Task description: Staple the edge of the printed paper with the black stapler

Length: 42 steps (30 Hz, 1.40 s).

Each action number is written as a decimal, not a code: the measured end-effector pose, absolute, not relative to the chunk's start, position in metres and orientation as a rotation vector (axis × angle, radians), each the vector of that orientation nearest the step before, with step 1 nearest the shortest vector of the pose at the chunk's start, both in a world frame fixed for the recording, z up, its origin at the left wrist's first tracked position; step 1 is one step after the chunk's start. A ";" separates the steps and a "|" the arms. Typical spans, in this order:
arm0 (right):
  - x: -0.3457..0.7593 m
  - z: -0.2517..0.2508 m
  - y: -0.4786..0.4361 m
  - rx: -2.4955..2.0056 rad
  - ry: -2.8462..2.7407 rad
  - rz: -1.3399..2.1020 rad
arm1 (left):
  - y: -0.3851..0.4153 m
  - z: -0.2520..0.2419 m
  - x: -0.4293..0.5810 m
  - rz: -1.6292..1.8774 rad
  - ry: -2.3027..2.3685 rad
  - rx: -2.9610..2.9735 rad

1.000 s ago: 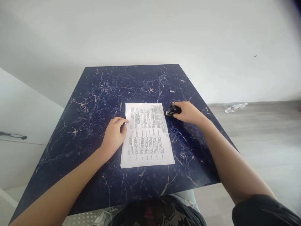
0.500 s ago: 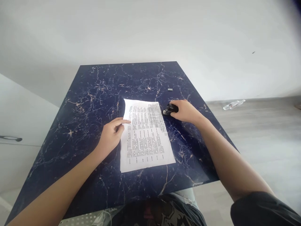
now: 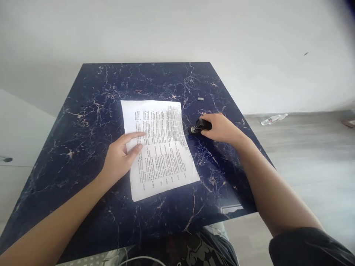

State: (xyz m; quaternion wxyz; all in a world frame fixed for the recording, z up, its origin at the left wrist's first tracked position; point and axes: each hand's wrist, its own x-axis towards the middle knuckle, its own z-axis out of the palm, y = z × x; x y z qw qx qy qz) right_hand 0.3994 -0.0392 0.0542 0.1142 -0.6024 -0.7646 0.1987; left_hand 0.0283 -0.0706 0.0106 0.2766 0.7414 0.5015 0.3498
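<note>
Several printed sheets of paper [image 3: 158,155], it seems, lie as one stack near the middle of the table, the left edge angled. My left hand [image 3: 119,153] rests at that edge, index finger and thumb stretched apart on top of the print; its other fingers are hidden. On the right, my right hand [image 3: 222,127] is wrapped round a black stapler [image 3: 203,125]. The stapler's nose points left, a short gap from the paper's right edge. Beyond it lies a small silvery strip, like a row of staples [image 3: 200,99].
The dark blue marbled table [image 3: 97,88] has its far edge by a white wall [image 3: 166,29]. A clear plastic wrapper or bottle [image 3: 274,119] lies on the grey floor to the right. A white cable [image 3: 144,258] shows below the near edge.
The paper has shifted left and its left side has spread wider. My left hand has moved left, its index finger and thumb further apart. The stapler stays in my right hand.
</note>
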 end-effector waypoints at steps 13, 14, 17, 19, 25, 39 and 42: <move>0.388 0.062 -0.048 -1.458 -2.515 0.797 | -0.073 0.020 0.031 0.984 1.428 1.958; 0.388 0.063 -0.048 -1.443 -2.512 0.818 | -0.073 0.019 0.031 0.985 1.437 1.959; 0.388 0.065 -0.049 -1.395 -2.494 0.933 | -0.073 0.017 0.031 0.967 1.456 1.965; 0.384 0.065 -0.050 -1.401 -2.422 1.015 | -0.073 0.015 0.031 0.956 1.463 1.974; 0.353 0.055 -0.060 -1.703 -2.138 0.712 | -0.074 0.017 0.033 0.944 1.472 1.981; 0.330 0.045 -0.068 -1.844 -2.231 0.300 | -0.074 0.015 0.034 0.938 1.452 2.012; 0.328 0.045 -0.069 -1.845 -2.224 0.291 | -0.074 0.016 0.035 0.941 1.446 2.013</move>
